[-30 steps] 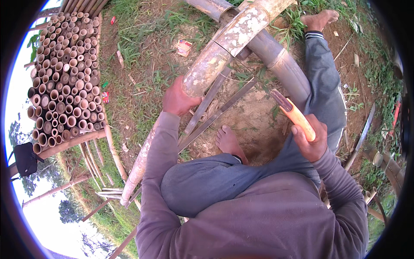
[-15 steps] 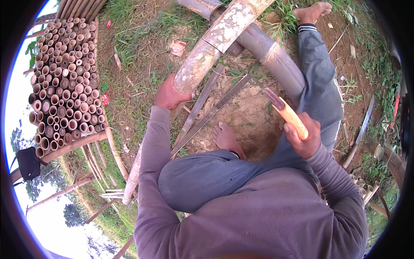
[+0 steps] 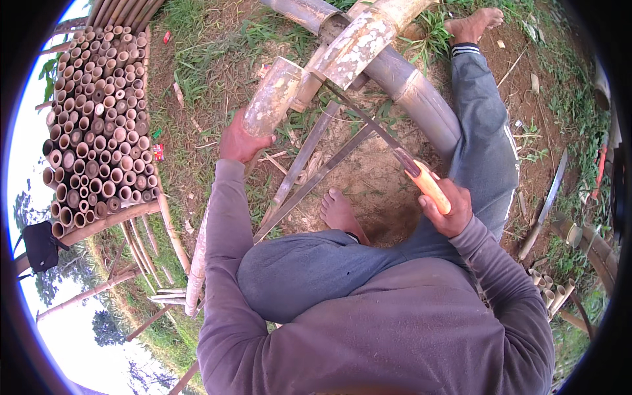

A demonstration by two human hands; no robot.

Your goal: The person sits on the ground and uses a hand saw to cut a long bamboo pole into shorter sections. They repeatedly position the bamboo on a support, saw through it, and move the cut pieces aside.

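Left fingers (image 3: 263,141) grip one short bamboo piece (image 3: 272,97); right fingers (image 3: 430,209) clasp one orange-handled saw (image 3: 411,164).

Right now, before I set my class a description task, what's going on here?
A person seated outdoors grips a bamboo section with the left hand. A gap separates it from the mottled pole, which crosses over a greyer bamboo. The right hand holds an orange-handled tool, its thin dark blade reaching toward that gap.
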